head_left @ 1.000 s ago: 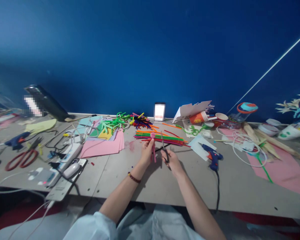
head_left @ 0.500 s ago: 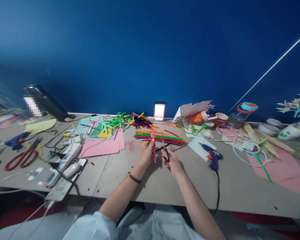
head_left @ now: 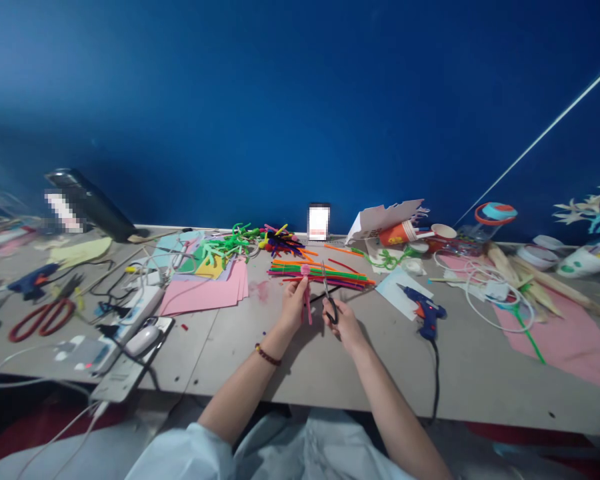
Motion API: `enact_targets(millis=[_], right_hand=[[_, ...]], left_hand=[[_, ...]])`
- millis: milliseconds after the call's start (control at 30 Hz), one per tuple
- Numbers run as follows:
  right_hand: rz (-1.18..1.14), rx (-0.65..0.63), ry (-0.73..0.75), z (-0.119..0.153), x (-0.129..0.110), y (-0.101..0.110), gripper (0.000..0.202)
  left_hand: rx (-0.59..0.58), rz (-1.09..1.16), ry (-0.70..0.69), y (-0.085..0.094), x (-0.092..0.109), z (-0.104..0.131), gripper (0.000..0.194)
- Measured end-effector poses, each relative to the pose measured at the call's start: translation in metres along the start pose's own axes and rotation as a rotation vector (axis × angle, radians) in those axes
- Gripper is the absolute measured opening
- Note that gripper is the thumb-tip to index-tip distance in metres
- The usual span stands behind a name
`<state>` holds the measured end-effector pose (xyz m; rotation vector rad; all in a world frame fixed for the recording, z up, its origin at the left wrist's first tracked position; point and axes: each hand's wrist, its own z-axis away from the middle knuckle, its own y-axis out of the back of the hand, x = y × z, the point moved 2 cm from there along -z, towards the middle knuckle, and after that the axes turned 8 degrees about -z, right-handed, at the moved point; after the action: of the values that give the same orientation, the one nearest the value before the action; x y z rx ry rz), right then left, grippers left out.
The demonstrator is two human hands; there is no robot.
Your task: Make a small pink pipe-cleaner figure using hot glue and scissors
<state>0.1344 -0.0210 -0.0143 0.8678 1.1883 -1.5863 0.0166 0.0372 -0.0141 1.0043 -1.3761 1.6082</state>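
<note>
Between the fingers of my left hand (head_left: 294,303) is a pink pipe cleaner (head_left: 308,310), coiled into a small knob at its top with its ends hanging down. My right hand (head_left: 345,323) is closed round the dark handles of a small pair of scissors (head_left: 329,293); the blades point up and away from me, a little apart from the pink piece. Just beyond both hands lies a bundle of straight pipe cleaners (head_left: 340,275) in orange, green, red and purple. Part of the bundle is hidden behind my left hand and the scissors.
A blue glue gun (head_left: 427,313) lies at right on light blue paper (head_left: 403,293). Pink paper sheets (head_left: 205,293), a power strip (head_left: 130,327) and red-handled scissors (head_left: 45,317) are at left. A phone (head_left: 319,222) stands against the blue wall, near paper cups (head_left: 397,233).
Almost nothing differs. Both hands keep their hold on the pink pipe cleaner and the scissors, and the view has shifted very slightly.
</note>
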Motion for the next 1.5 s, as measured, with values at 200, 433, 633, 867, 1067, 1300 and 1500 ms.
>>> enact_targets(millis=[200,433,633,867,1067,1300,1500], right_hand=[[0.041,0.047,0.072,0.0004,-0.001,0.0004,0.047],[0.041,0.058,0.071,0.0004,-0.0007,0.0004,0.049],[0.009,0.033,0.045,0.0018,-0.0017,-0.0033,0.05],[-0.144,-0.072,-0.002,0.001,0.0016,-0.002,0.048],[-0.106,-0.067,0.003,0.0019,-0.0009,-0.0007,0.049],[-0.072,-0.044,0.023,0.0023,-0.0016,0.0007,0.048],[-0.031,0.0,0.063,-0.001,0.0034,0.0026,0.049]], left_hand=[[0.002,-0.002,0.005,-0.0019,0.0033,0.0018,0.036],[0.019,-0.008,0.009,-0.0022,0.0037,0.0024,0.04],[0.01,-0.028,0.017,-0.0019,0.002,0.0023,0.038],[-0.028,-0.032,0.006,0.0002,0.0024,0.002,0.036],[-0.041,-0.04,0.014,0.0003,0.0035,0.002,0.037],[-0.043,-0.027,0.026,-0.0013,0.0076,0.0022,0.037],[-0.04,-0.03,0.035,-0.0006,0.0049,0.0008,0.037]])
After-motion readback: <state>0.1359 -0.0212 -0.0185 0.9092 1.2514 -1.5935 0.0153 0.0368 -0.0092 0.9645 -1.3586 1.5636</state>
